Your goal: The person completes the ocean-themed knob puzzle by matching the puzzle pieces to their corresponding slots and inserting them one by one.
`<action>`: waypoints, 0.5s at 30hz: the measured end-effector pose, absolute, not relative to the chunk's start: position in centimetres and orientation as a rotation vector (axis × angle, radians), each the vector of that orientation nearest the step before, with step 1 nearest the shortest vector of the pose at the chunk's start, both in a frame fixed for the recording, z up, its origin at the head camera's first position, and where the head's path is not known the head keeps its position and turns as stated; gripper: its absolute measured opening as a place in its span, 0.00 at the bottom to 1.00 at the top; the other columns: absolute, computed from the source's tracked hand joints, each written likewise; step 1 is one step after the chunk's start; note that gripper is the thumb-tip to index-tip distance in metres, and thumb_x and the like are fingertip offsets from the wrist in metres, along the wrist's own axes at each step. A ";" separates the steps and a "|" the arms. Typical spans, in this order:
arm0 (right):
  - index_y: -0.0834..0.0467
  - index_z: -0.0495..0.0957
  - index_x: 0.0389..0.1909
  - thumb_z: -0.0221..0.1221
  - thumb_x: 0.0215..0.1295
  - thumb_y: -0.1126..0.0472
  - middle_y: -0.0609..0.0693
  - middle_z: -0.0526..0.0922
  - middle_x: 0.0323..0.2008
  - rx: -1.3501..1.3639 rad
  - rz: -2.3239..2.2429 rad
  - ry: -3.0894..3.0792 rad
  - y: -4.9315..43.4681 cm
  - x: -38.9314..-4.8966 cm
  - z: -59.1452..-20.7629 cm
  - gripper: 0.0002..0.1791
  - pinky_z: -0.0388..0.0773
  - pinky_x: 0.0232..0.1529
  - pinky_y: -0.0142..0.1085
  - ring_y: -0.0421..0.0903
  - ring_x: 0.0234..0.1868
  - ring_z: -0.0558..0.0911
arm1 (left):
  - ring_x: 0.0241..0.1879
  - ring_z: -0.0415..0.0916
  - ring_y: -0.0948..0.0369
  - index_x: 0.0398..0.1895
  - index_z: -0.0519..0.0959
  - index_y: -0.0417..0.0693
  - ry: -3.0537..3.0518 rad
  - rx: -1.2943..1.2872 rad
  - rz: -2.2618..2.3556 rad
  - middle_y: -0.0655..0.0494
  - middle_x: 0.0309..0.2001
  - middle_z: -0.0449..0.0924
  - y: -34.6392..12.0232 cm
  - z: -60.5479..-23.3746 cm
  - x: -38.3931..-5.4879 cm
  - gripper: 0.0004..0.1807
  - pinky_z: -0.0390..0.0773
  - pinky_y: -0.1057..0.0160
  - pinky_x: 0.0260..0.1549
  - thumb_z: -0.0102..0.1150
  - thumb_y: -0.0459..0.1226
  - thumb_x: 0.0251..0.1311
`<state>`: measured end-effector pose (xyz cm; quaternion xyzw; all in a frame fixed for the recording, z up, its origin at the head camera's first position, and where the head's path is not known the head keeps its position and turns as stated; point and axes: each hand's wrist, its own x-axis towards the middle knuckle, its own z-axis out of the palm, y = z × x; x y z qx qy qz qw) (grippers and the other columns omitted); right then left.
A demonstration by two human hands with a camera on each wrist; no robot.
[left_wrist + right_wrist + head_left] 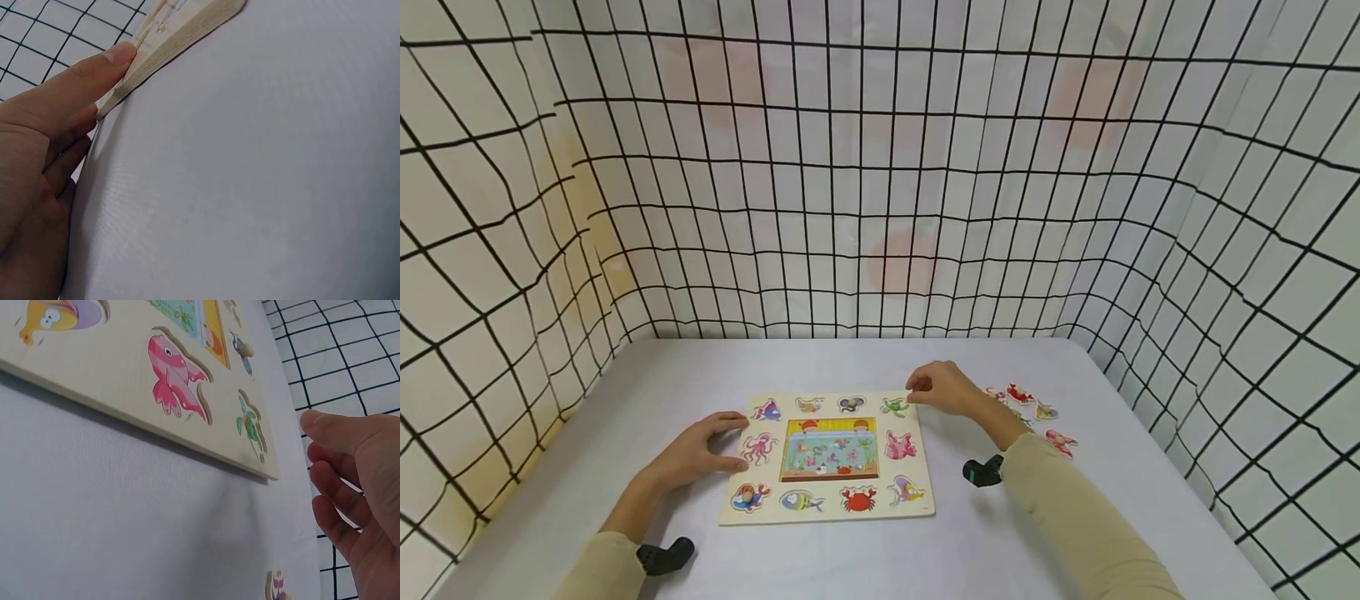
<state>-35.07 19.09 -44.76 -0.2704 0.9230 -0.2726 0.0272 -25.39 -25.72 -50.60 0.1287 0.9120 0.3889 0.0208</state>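
A pale wooden puzzle board [829, 518] lies on the table, with sea-animal shapes around a printed aquarium picture [830, 450]. My left hand [703, 450] rests at the board's left edge, fingers and thumb spread. In the left wrist view the left thumb [94, 72] touches that edge. My right hand [946, 388] hovers by the far right corner, near the green turtle shape [894, 407]. Its fingers are loosely bent, and the right wrist view shows nothing between them. The pink fish shape [175, 375] sits beside the turtle.
Several loose animal pieces lie right of the board, among them a red crab [1019, 393] and a pink piece [1060, 442]; the right forearm partly hides others. Black netting [857, 208] over white walls encloses the white table [820, 558] behind and at both sides.
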 end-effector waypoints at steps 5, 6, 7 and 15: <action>0.61 0.87 0.46 0.69 0.67 0.61 0.42 0.84 0.34 -0.771 -0.844 2.849 20.1 -34.7 -44.6 0.10 0.82 0.43 0.38 0.42 0.36 0.80 | 0.73 0.56 0.33 0.66 0.78 0.40 2.828 0.406 1.202 0.36 0.71 0.67 -25.7 -50.6 -25.4 0.42 0.56 0.30 0.68 0.82 0.49 0.49; 0.61 0.87 0.46 0.69 0.67 0.61 0.42 0.84 0.34 -0.766 -0.846 2.848 20.4 -34.6 -44.5 0.10 0.82 0.43 0.39 0.42 0.37 0.80 | 0.73 0.56 0.33 0.66 0.78 0.39 2.828 0.405 1.201 0.36 0.71 0.67 -25.7 -50.6 -25.4 0.42 0.57 0.30 0.68 0.82 0.49 0.49; 0.61 0.87 0.46 0.69 0.67 0.61 0.42 0.85 0.34 -0.761 -0.847 2.848 20.6 -34.5 -44.4 0.10 0.82 0.43 0.38 0.42 0.37 0.80 | 0.73 0.56 0.33 0.66 0.78 0.39 2.829 0.404 1.199 0.36 0.71 0.67 -25.7 -50.5 -25.4 0.42 0.56 0.30 0.68 0.82 0.49 0.49; 0.62 0.87 0.46 0.69 0.67 0.62 0.43 0.85 0.35 -0.721 -0.872 2.847 22.6 -33.7 -44.4 0.11 0.82 0.40 0.37 0.43 0.36 0.79 | 0.73 0.56 0.33 0.66 0.78 0.39 2.824 0.407 1.204 0.35 0.71 0.67 -25.8 -50.5 -25.4 0.42 0.56 0.30 0.69 0.82 0.48 0.49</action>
